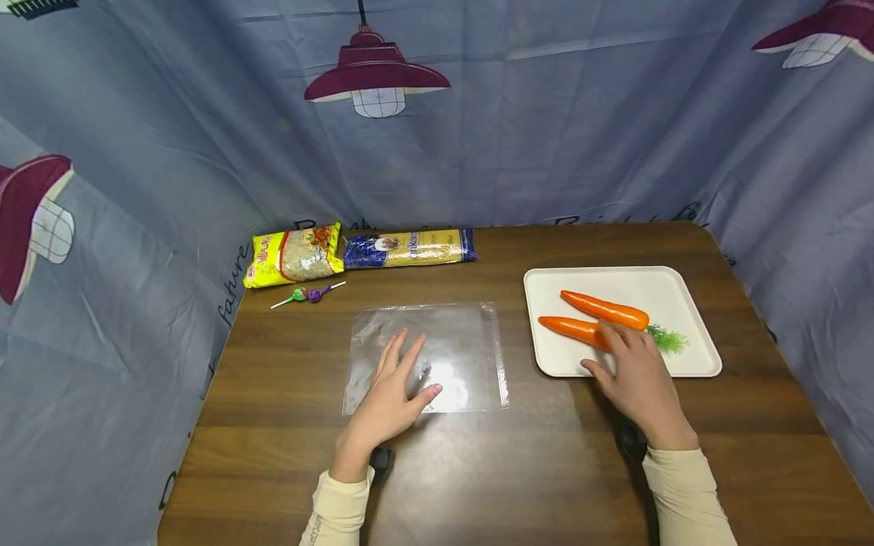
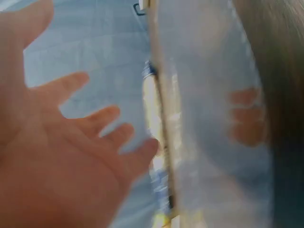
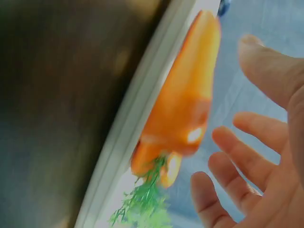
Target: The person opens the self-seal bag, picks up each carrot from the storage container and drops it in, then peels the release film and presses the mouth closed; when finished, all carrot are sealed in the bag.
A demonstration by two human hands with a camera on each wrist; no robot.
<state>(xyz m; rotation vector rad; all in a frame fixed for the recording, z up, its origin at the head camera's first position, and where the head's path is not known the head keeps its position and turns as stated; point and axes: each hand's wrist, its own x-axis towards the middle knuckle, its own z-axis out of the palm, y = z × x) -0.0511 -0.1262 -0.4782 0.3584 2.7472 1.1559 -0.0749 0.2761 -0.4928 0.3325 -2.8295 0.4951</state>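
Note:
My left hand (image 1: 391, 398) is spread over a flat clear plastic bag (image 1: 464, 341) that has a seal strip along its right side. In the left wrist view the palm and splayed fingers hold nothing, and the bag shows a reflection of the fingertips. On the right, a white tray (image 1: 693, 303) carries two orange carrots, one farther back (image 1: 601, 309) and one nearer (image 1: 568, 327), with green leaves (image 1: 668, 339) at the thick end. Over the nearer carrot reaches my right hand (image 1: 640, 379), partly covering it. The right wrist view shows its fingers apart, beside the carrots (image 3: 185, 99).
A yellow bag of grain-like food (image 1: 300, 256) and a blue-and-gold pasta packet (image 1: 416, 249) lie along the table's back edge. Two lollipops, green (image 1: 299, 294) and purple (image 1: 315, 295), lie before them. A grey curtain (image 1: 546, 136) hangs behind the wooden table (image 1: 519, 470).

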